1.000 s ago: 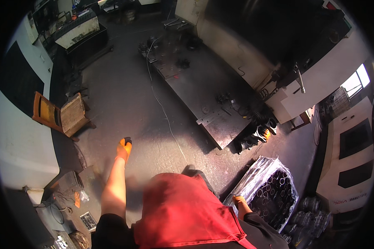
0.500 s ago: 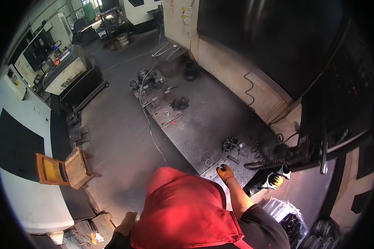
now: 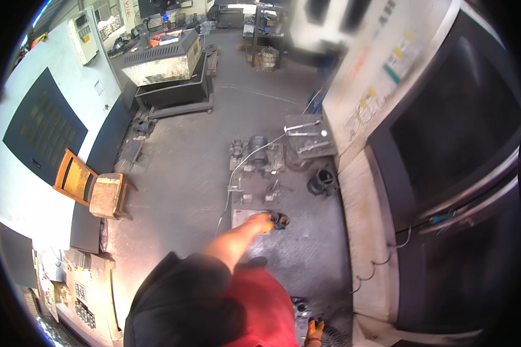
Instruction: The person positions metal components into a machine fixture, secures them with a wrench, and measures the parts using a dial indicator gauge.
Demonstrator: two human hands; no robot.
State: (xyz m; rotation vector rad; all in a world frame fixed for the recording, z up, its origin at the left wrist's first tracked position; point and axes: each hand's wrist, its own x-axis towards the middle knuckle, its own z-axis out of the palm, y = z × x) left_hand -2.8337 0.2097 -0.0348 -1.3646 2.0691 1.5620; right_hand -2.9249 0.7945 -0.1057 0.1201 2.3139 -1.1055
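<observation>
My left arm reaches forward over the low metal worktable (image 3: 324, 260). My left hand (image 3: 261, 222), in an orange glove, is closed at a pair of dark ring-shaped metal parts (image 3: 280, 220). Blur and the hand itself hide how the fingers sit on them. Near the lower edge, my right hand (image 3: 314, 331) is in an orange glove with black fingertips. Its fingers are stretched out and apart, low over the near end of the table. Beside it are more dark ring-shaped metal parts (image 3: 300, 306), partly covered by my red apron (image 3: 263, 309).
Metal fixtures and a dark cylinder (image 3: 258, 148) stand at the table's far end, beside a black round part (image 3: 322, 182). A machine with dark doors (image 3: 446, 115) lines the right side. A wooden chair (image 3: 107, 194) and a wheeled bin (image 3: 176, 92) are on the left.
My view has swung right and forward along the table. My left hand has come up from low on the left to the dark ring parts. My right hand now appears nearer the lower edge.
</observation>
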